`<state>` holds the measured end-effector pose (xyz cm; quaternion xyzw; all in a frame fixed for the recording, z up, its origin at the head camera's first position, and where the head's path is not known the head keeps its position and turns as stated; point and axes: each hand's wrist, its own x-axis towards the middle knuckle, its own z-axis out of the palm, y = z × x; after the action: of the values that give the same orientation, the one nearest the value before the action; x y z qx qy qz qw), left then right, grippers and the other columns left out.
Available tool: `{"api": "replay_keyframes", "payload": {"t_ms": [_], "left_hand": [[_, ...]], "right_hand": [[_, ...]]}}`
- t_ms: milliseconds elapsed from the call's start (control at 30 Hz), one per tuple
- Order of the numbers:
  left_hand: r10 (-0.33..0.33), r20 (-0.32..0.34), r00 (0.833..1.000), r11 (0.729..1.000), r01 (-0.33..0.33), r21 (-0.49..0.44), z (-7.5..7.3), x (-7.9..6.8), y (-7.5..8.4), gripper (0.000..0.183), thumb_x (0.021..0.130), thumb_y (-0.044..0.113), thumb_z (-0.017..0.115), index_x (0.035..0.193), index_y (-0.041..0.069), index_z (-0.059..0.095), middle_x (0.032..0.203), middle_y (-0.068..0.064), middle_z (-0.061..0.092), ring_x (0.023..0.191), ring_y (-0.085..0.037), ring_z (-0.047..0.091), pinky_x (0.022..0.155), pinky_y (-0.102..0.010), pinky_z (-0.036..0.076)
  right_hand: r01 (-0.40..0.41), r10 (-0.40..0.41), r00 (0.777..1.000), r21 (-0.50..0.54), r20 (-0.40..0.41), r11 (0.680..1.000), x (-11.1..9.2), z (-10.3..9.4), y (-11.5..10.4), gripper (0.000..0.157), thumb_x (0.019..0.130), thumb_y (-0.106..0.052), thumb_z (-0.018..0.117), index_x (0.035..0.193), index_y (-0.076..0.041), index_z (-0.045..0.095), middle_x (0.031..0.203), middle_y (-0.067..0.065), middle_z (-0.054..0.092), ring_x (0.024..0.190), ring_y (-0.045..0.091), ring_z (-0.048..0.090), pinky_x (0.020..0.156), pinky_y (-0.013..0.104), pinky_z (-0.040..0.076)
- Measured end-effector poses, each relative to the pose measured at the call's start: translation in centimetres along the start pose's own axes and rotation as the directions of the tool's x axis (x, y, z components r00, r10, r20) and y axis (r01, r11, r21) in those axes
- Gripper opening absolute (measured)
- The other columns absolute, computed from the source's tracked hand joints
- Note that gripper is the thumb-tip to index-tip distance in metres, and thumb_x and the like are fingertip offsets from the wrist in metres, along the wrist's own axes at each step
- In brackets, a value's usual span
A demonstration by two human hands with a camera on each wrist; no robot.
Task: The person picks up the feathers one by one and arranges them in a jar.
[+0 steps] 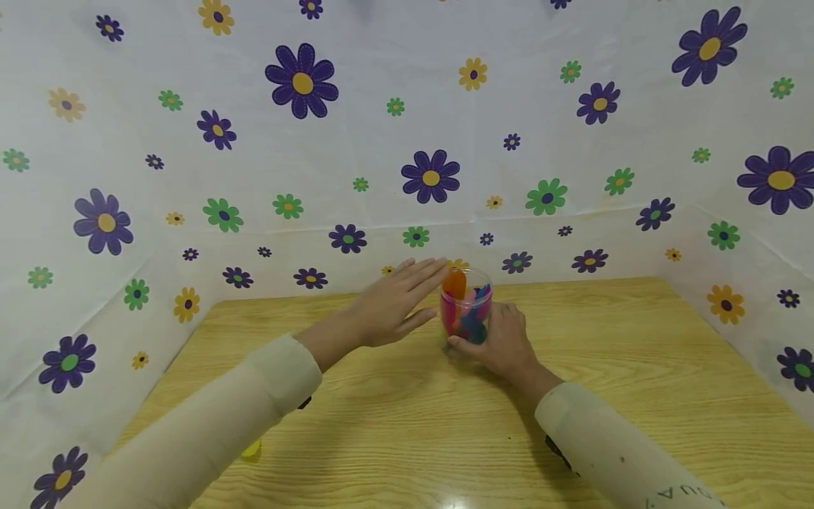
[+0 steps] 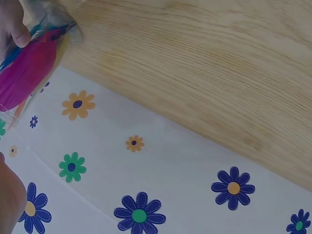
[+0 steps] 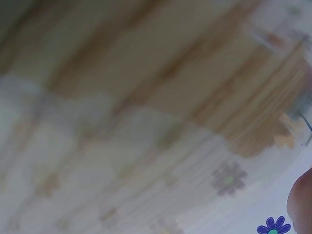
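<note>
A clear jar [image 1: 480,280] stands near the back of the table, holding what look like orange, pink and blue feathers [image 1: 472,322]. My right hand [image 1: 509,339] grips the jar around its right side, thumb across the front. Beside the rim on the left, my left hand [image 1: 400,300] reaches out with straight fingers and holds nothing; whether its fingertips touch the jar I cannot tell. The left wrist view has the pink feather [image 2: 30,73] at its upper left and a bit of my left hand [image 2: 9,200] below. Blur fills most of the right wrist view.
A yellow round piece, perhaps a lid [image 1: 251,450], lies on the wooden table [image 1: 394,438] near the left forearm and is partly hidden by the sleeve. White flower-print cloth [image 1: 356,141] rises behind the table and along both sides.
</note>
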<state>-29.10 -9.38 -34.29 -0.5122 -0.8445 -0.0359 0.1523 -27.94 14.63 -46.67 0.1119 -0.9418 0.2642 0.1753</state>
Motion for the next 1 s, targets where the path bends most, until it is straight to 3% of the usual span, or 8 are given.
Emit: {"api": "replay_keyframes", "payload": {"t_ms": [367, 667, 833, 1000], "left_hand": [[0.011, 0.033, 0.999, 0.998, -0.013, 0.063, -0.4, -3.4, -1.1, 0.062, 0.105, 0.031, 0.048, 0.156, 0.002, 0.028, 0.163, -0.014, 0.026, 0.15, -0.033, 0.027, 0.122, -0.05, 0.018], [0.03, 0.061, 0.998, 0.996, -0.035, 0.085, -0.4, -5.3, -1.4, 0.061, 0.104, 0.03, 0.05, 0.155, 0.001, 0.03, 0.163, -0.015, 0.028, 0.151, -0.029, 0.025, 0.121, -0.049, 0.02], [0.025, 0.045, 0.999, 0.994, -0.03, 0.107, -0.5, -5.8, -1.8, 0.062, 0.103, 0.029, 0.052, 0.154, 0.001, 0.032, 0.162, -0.014, 0.03, 0.151, -0.029, 0.027, 0.121, -0.049, 0.021], [0.005, 0.07, 0.998, 0.992, -0.014, 0.124, -0.9, -6.9, -2.4, 0.061, 0.103, 0.029, 0.053, 0.153, 0.001, 0.034, 0.161, -0.013, 0.033, 0.149, -0.03, 0.031, 0.121, -0.05, 0.022]], "right_hand": [[-0.01, 0.01, 1.0, 0.013, 0.006, 1.0, 0.1, 0.1, 0.0, 0.091, 0.076, -0.066, 0.074, 0.135, -0.002, 0.047, 0.119, 0.015, 0.062, 0.108, 0.032, 0.05, 0.103, 0.052, 0.035], [-0.029, 0.028, 0.999, 0.025, 0.027, 0.999, -0.4, 0.3, -0.1, 0.092, 0.075, -0.066, 0.075, 0.134, -0.001, 0.048, 0.118, 0.015, 0.062, 0.108, 0.031, 0.05, 0.103, 0.052, 0.034], [-0.027, 0.027, 1.0, 0.04, 0.016, 0.999, -0.3, 0.1, 0.0, 0.09, 0.077, -0.066, 0.074, 0.133, -0.001, 0.047, 0.117, 0.015, 0.061, 0.108, 0.032, 0.049, 0.104, 0.052, 0.033], [-0.022, 0.022, 1.0, 0.044, 0.015, 0.999, 0.0, -0.1, 0.0, 0.09, 0.077, -0.065, 0.075, 0.135, -0.002, 0.046, 0.118, 0.015, 0.061, 0.109, 0.032, 0.049, 0.105, 0.053, 0.032]]}}
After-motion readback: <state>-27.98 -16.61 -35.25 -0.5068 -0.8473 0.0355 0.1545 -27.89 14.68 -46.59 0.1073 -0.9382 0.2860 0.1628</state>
